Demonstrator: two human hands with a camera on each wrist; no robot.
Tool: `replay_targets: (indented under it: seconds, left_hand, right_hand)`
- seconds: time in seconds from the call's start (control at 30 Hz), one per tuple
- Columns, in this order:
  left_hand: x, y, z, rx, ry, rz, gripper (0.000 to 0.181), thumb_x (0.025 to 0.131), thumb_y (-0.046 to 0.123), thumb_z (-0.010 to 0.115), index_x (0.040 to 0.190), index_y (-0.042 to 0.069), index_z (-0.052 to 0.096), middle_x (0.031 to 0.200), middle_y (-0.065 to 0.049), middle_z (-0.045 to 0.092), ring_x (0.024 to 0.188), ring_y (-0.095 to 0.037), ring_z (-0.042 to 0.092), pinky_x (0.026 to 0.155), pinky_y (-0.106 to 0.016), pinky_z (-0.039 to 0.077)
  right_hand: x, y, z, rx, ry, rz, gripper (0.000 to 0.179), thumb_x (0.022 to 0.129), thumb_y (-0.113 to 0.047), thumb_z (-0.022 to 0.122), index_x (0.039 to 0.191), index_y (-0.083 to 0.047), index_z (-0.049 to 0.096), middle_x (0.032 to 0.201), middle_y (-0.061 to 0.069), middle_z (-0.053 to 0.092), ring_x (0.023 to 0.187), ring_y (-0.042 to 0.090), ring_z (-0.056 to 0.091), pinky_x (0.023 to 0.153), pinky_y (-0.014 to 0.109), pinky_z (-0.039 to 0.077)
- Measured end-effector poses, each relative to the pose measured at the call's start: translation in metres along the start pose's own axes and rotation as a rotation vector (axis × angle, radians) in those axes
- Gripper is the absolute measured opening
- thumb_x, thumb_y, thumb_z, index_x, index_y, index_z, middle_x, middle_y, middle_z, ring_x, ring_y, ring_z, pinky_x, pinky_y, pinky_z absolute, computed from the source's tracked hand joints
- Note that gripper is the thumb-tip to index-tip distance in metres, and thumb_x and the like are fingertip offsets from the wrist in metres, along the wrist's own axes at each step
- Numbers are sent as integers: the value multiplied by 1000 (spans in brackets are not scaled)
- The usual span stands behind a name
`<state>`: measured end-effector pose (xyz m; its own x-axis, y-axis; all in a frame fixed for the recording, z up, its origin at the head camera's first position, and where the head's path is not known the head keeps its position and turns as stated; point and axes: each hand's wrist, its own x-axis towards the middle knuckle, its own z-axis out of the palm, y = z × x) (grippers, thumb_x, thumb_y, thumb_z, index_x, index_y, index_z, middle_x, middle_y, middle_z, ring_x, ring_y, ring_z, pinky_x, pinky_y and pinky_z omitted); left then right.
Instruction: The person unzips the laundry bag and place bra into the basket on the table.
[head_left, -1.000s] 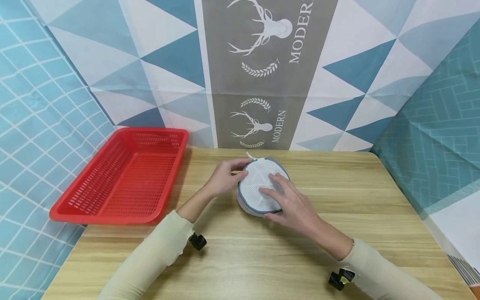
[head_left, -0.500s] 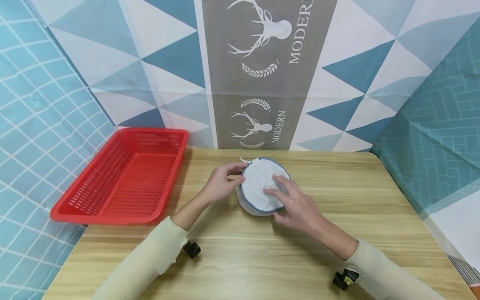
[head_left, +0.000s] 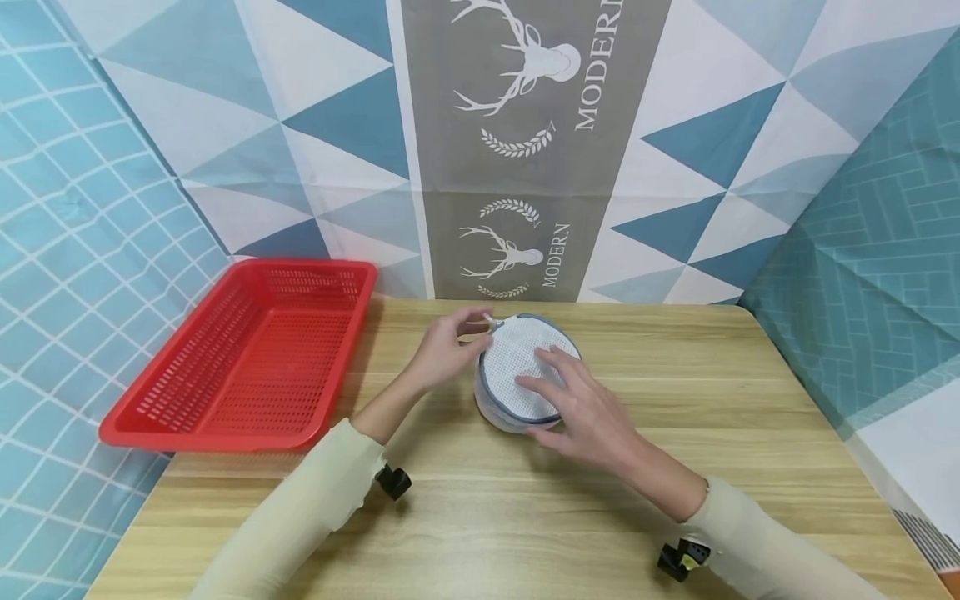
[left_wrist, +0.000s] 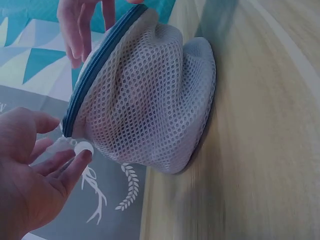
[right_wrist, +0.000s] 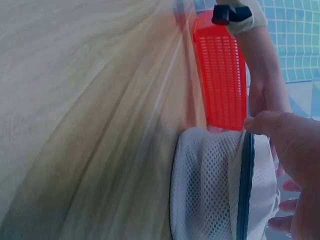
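The bag [head_left: 513, 354] stood upright on the table [head_left: 480, 508], towards the back and between the two hands, with its round white top facing up and its mesh side sunk into folds. A dark blue zip [left_wrist: 97, 65] ran round the rim, and its white pull [head_left: 492, 320] stuck out at the far left. The left hand [head_left: 442, 348] was at that edge, beside the pull, its thumb and fingers apart with a clear gap between them; whether a fingertip met the pull could not be told. The right hand [head_left: 588, 408] was loosely spread at the bag's right side, its fingers over the top and its thumb against the near rim by the zip; it was not closed round anything. Well to the left of the bag was the red basket [head_left: 285, 367], with slotted sides and base. Pale sleeves [head_left: 300, 500] covered both forearms, and a black device [head_left: 393, 482] sat by the left cuff, another at the right. Behind the table rose a wall [head_left: 495, 150] printed with triangles, deer heads and the word MODERN.
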<state>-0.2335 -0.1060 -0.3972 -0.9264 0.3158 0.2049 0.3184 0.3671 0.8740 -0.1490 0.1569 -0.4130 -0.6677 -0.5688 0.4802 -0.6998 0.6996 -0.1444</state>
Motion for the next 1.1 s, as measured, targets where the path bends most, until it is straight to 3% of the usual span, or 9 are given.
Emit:
replay_targets:
  seconds: [0.27,0.7,1.1]
  left_hand:
    - [3,-1,4,42,-59,19,47,106,7,72,152,2,67,155,-21,72,140,-45,73,111,-50,65]
    - [-5,-3,4,42,-28,-1,46,104,7,75,150,5,69,150,-21,74,135,-44,76,106,-48,68]
    - [-19,-6,6,40,17,-44,43,101,7,81,142,3,71,144,-20,77,130,-42,78,103,-45,69]
  right_hand:
    - [0,-4,5,-34,-18,-8,65,81,-35,103,140,-22,78,163,20,61,155,47,58,97,62,69]
    - [-1,3,6,-11,-46,-30,59,82,-28,102,136,-20,77,165,20,59,155,48,57,97,58,70]
    - [-4,16,3,23,-89,-72,59,78,-13,100,131,-19,75,167,19,56,160,49,52,104,57,68]
